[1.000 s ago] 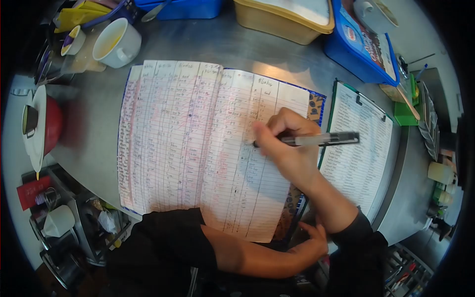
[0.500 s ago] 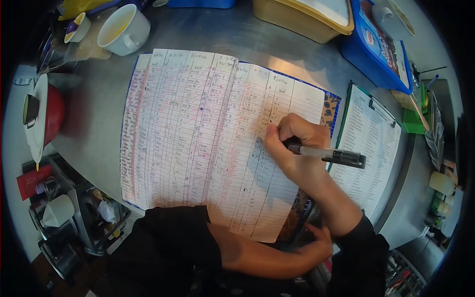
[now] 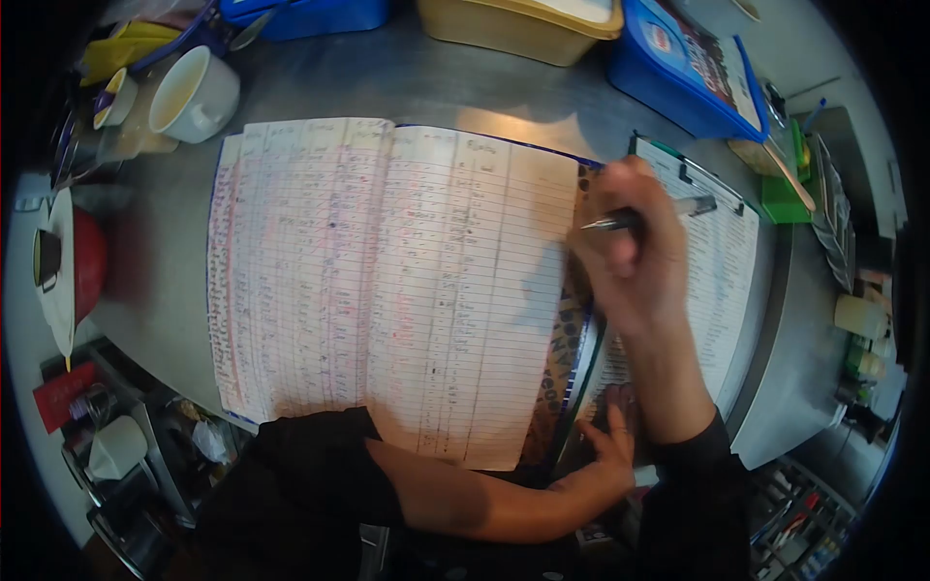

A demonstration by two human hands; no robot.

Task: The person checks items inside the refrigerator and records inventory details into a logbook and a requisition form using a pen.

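An open ledger notebook (image 3: 523, 290) with handwritten columns in blue, black and red lies on the metal counter. Lifted above its right edge, my right hand (image 3: 647, 257) is closed around a pen (image 3: 696, 205), whose tip points left over the page. To the right of the notebook, a clipboard (image 3: 741, 218) carries a printed list sheet (image 3: 712, 290). My left forearm crosses below the notebook, and my left hand (image 3: 608, 450) rests with fingers apart on the lower part of the clipboard, holding nothing.
Along the back stand a white mug (image 3: 199, 97), a tan tub (image 3: 523, 29) and a blue ice cream tub (image 3: 683, 73). A red pot (image 3: 89, 259) with a white rim sits at the left edge. A green holder (image 3: 787, 198) is at the right.
My right hand has risen off the page and moved right with the pen, which has turned so its tip shows. My left fingers now spread over the clipboard. The view has shifted right.
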